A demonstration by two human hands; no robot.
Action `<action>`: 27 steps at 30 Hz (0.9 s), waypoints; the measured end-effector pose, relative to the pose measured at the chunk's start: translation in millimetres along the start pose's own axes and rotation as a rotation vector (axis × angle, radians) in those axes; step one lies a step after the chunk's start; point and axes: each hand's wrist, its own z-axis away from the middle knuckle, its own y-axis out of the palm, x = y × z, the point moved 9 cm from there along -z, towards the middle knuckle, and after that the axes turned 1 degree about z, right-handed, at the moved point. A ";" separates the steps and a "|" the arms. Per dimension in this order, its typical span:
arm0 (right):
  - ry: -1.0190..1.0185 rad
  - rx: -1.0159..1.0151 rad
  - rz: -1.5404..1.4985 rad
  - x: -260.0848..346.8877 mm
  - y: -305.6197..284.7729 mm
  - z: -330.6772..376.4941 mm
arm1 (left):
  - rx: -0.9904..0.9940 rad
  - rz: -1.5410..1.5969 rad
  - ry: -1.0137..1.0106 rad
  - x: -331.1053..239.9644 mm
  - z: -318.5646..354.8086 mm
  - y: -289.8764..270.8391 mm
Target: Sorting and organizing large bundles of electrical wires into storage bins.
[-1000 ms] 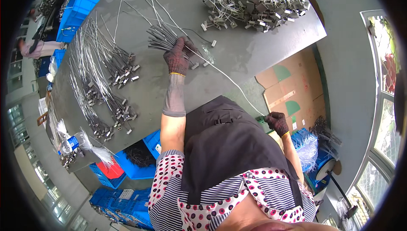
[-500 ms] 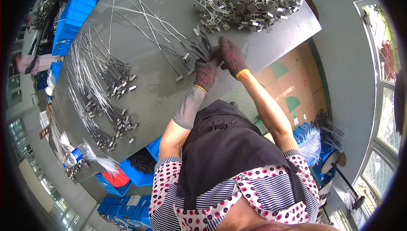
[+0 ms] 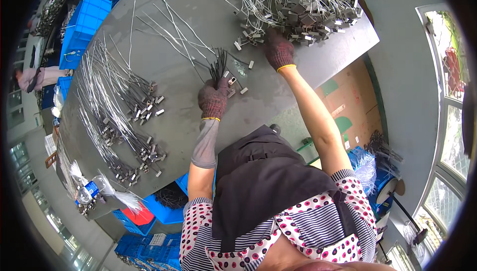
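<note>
My left hand (image 3: 212, 101), in a dark red knitted glove with a yellow cuff, is closed round a bundle of short, thin black tubes (image 3: 218, 65) that stick out past the fingers. Beside it on the grey table lie a few wires with small metal connectors (image 3: 243, 90) on their ends. At the near edge of a big heap of silvery wires with box-like metal connectors (image 3: 308, 20) is my right hand (image 3: 279, 52), gloved the same way. Its fingertips are blurred and partly lost against the dark connectors, so its grip is unclear.
More wires with connectors (image 3: 112, 87) lie spread on the table's left. A plastic bottle (image 3: 89, 191) sits by its left edge. Blue crates (image 3: 84, 27) stand beyond the table. Flat cardboard (image 3: 355, 99) is at the right. A person (image 3: 42, 78) is at far left.
My hands were close together over the table and have parted. The left moved left and nearer with the black tubes; the right moved away to the heap of connectors.
</note>
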 end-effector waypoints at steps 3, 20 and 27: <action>0.115 0.090 -0.033 -2.4 -1.4 8.4 | -0.211 -0.154 0.203 -7.1 3.5 -18.8; 0.419 0.417 -0.980 -62.8 -77.7 260.5 | 0.753 1.043 0.073 -21.3 28.2 199.2; 0.914 0.532 -0.771 -165.1 -73.2 466.8 | 0.705 1.419 -0.311 -52.5 53.1 203.1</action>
